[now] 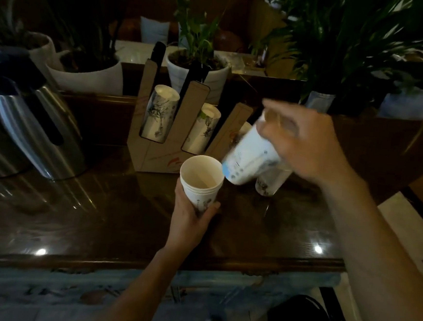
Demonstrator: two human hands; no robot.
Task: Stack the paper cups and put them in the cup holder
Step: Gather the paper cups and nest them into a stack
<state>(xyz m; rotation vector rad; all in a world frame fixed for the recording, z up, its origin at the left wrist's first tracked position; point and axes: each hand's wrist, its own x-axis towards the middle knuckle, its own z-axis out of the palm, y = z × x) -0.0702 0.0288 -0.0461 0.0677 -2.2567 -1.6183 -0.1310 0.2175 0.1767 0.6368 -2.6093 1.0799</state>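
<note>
The left hand (190, 217) wraps its fingers around a short stack of nested paper cups (202, 180), upright, mouth up, above the middle of the counter (100, 215). The right hand (305, 145) grips a blurred, tilted single cup (249, 160), bottom end toward the stack's rim, just before the cardboard cup holder (160, 156).

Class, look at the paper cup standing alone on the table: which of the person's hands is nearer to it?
Right. The right hand, holding a tilted cup, is just above the standing cup; the left hand holds a stack farther left.
</note>
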